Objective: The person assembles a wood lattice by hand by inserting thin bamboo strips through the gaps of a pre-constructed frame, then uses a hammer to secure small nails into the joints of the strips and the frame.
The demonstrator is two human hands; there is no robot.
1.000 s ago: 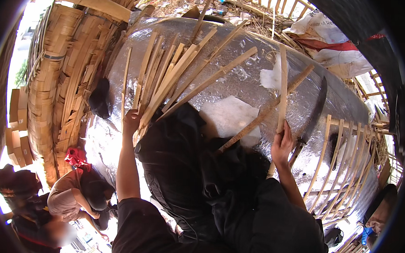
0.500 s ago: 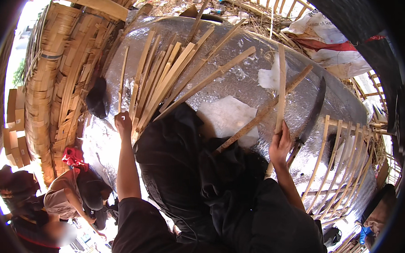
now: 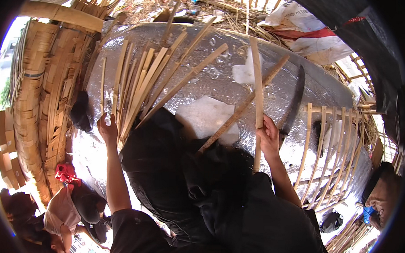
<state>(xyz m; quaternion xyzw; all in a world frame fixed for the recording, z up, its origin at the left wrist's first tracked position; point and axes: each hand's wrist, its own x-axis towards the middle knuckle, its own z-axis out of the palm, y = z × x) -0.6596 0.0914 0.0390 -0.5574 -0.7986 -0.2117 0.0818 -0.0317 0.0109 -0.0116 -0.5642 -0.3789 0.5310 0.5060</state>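
My right hand (image 3: pixel 269 135) grips a long flat bamboo strip (image 3: pixel 257 75) held nearly upright, its lower end against my dark clothing. At the left, my left hand (image 3: pixel 108 130) has its fingers parted beside the lower end of a thin bamboo strip (image 3: pixel 103 83). Several more bamboo strips (image 3: pixel 149 79) fan out to the right of that hand, their lower ends by my covered leg. A rough brown stick (image 3: pixel 244 108) leans diagonally behind the strip in my right hand. Just right of that hand lies a dark long-bladed knife (image 3: pixel 295 98).
Under these things spreads a shiny silver sheet (image 3: pixel 199 46) with a pale torn patch (image 3: pixel 206 115). A slatted bamboo frame (image 3: pixel 330 151) stands at right. Woven bamboo rolls (image 3: pixel 36 101) rise at left. Another person (image 3: pixel 65 209) bends at lower left. White sacks (image 3: pixel 306 31) lie at far right.
My left hand's fingers have loosened from around the thin strip's lower end. My right hand still holds its strip. The whole view has shifted, so things sit farther left.
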